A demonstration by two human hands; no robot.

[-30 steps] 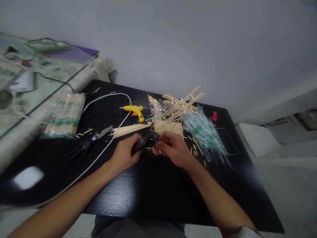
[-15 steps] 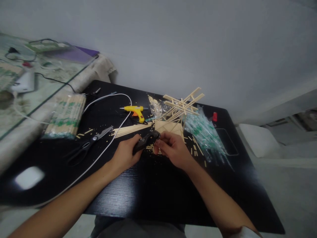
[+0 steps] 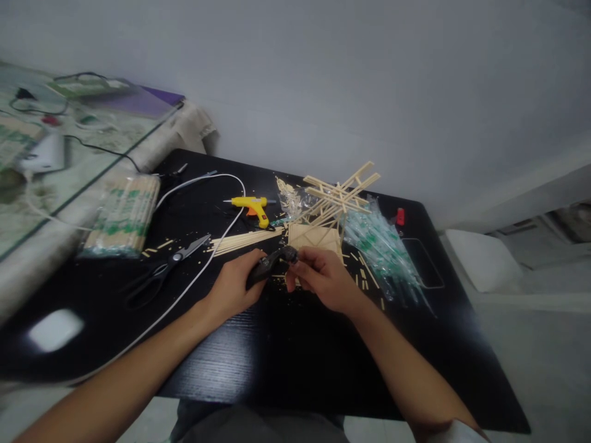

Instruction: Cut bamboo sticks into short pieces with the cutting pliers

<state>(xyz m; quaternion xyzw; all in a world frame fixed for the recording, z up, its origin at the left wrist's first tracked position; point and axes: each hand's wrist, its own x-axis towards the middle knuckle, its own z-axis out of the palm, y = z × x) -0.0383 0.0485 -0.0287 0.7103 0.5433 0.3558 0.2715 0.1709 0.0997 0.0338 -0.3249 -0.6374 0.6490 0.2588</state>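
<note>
My left hand [image 3: 235, 284] is wrapped round the handles of a black cutter [image 3: 272, 261] above the black table [image 3: 286, 363]. My right hand [image 3: 323, 277] is pinched at the cutter's jaws, its fingers closed on something too small to make out. Just behind both hands lies a square frame of wooden sticks [image 3: 314, 237], with a criss-cross stick structure [image 3: 339, 194] rising from it. A bundle of long sticks [image 3: 242, 241] lies to the left of the frame.
A yellow glue gun [image 3: 252, 206], black scissors [image 3: 164, 271], a white cable [image 3: 194, 280], a packet of sticks [image 3: 122, 215] and clear green-printed wrappers [image 3: 383, 246] lie on the table. Short stick offcuts are scattered about. A glass-topped surface [image 3: 55, 154] stands at the left.
Both hands stay nearly in place. The right hand's fingers shift slightly at the cutter's jaws.
</note>
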